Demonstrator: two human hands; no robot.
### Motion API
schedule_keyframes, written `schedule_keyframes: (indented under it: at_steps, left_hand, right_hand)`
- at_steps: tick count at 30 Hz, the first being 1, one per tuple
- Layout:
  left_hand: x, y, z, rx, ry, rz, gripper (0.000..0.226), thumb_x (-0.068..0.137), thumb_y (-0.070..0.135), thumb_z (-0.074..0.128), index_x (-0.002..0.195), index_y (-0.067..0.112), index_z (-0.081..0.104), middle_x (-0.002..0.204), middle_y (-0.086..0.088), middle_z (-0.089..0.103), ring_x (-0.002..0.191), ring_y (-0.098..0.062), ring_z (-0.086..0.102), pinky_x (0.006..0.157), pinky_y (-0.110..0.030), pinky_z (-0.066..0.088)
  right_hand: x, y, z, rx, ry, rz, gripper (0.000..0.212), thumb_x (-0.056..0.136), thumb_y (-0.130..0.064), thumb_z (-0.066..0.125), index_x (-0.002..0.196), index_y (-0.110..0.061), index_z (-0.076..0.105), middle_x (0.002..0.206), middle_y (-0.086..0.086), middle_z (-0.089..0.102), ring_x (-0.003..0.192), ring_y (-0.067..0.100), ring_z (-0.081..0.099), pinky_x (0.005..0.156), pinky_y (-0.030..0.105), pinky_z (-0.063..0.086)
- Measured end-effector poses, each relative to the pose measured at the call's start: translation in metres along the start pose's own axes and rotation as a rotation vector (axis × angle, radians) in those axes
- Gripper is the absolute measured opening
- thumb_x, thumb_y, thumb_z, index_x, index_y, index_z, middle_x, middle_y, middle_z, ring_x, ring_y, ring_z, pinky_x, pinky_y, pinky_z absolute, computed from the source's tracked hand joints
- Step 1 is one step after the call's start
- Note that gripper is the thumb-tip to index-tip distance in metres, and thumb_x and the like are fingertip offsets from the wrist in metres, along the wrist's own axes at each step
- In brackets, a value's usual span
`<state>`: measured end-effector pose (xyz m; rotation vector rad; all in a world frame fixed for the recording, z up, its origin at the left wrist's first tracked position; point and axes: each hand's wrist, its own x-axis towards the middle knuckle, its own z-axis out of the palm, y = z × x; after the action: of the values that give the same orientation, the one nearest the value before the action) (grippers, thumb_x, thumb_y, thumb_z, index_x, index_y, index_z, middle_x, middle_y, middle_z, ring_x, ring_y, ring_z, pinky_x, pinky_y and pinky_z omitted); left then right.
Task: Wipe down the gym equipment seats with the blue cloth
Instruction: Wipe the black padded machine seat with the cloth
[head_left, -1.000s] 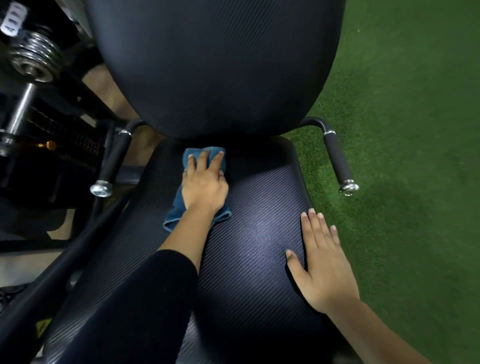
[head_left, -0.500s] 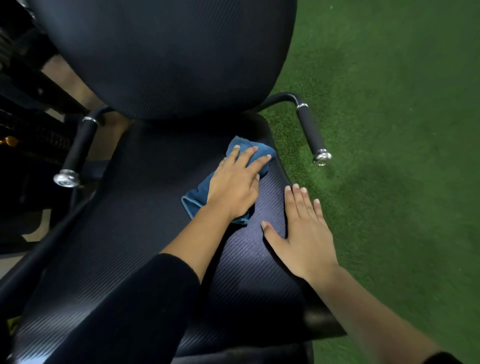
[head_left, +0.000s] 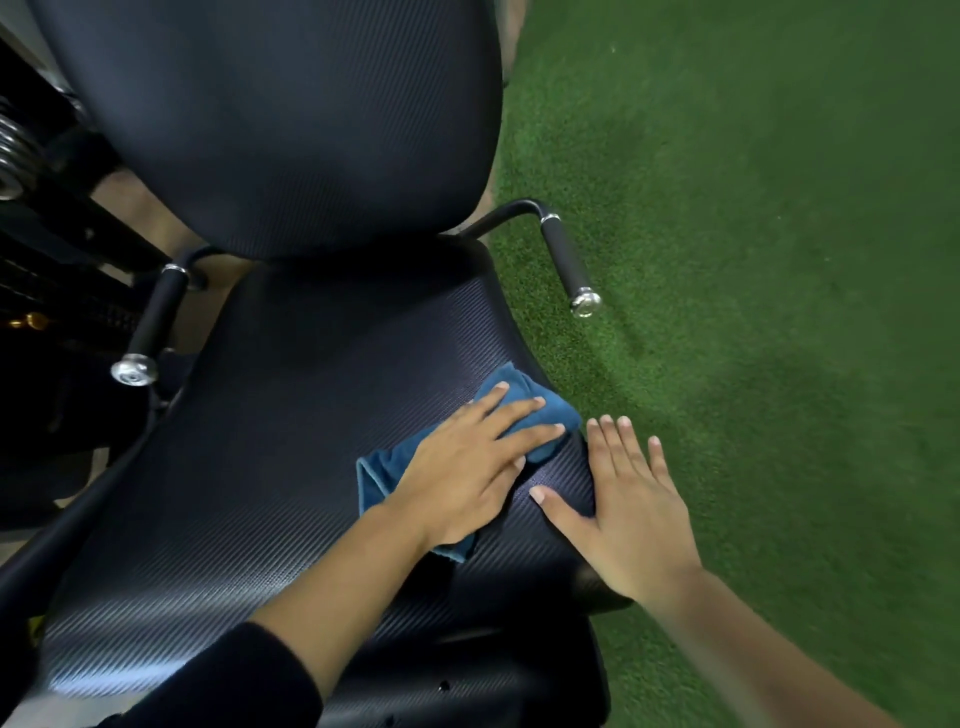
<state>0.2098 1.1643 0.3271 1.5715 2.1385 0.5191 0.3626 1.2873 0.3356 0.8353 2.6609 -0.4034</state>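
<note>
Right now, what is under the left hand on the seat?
The blue cloth lies under the left hand, whose straight fingers press it flat on the black seat pad. Cloth edges show on both sides; the middle of it and the pad beneath are covered.

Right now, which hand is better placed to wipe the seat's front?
Left. The left hand lies flat on the blue cloth on the seat; the right hand rests bare on the seat's edge.
</note>
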Motion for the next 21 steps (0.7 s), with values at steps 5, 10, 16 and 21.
schedule_keyframes:
  at_steps: [5, 10, 16, 21]
  left_hand:
    - [0.029, -0.021, -0.002, 0.063, 0.031, -0.075, 0.051, 0.093, 0.032, 0.022, 0.142, 0.035, 0.038, 0.151, 0.002, 0.033, 0.143, -0.03, 0.022, 0.11, -0.052, 0.03]
    - [0.05, -0.005, 0.003, 0.101, 0.092, -0.247, 0.047, 0.097, 0.029, 0.03, 0.142, 0.031, 0.039, 0.151, 0.001, 0.033, 0.143, -0.03, 0.019, 0.113, -0.048, 0.025]
    - [0.017, -0.008, 0.001, 0.061, 0.046, -0.13, 0.047, 0.097, 0.025, 0.035, 0.143, 0.033, 0.038, 0.153, 0.004, 0.029, 0.145, -0.028, 0.016, 0.115, -0.046, 0.025]
    - [-0.016, -0.036, -0.015, 0.073, 0.173, -0.428, 0.048, 0.098, 0.021, 0.038, 0.145, 0.032, 0.035, 0.155, 0.001, 0.026, 0.145, -0.026, 0.012, 0.117, -0.045, 0.017]
  right_hand:
    - [-0.001, 0.001, -0.001, -0.023, 0.005, -0.012, 0.111, 0.071, -0.083, -0.009, 0.153, -0.009, 0.01, 0.161, 0.005, 0.009, 0.148, 0.017, -0.004, 0.12, 0.039, -0.005]
    - [-0.002, 0.0, 0.001, -0.049, 0.008, -0.01, 0.112, 0.071, -0.082, -0.011, 0.153, -0.009, 0.011, 0.161, 0.005, 0.009, 0.148, 0.017, -0.004, 0.12, 0.039, -0.005]
    - [0.005, -0.004, -0.004, -0.089, 0.03, -0.064, 0.102, 0.077, -0.075, -0.007, 0.153, -0.008, 0.009, 0.161, 0.006, 0.008, 0.148, 0.018, -0.003, 0.12, 0.038, -0.007]
    - [0.031, -0.029, -0.01, -0.016, 0.028, -0.129, 0.099, 0.077, -0.072, -0.009, 0.153, -0.009, 0.003, 0.161, 0.005, -0.001, 0.147, 0.017, -0.01, 0.119, 0.035, -0.009]
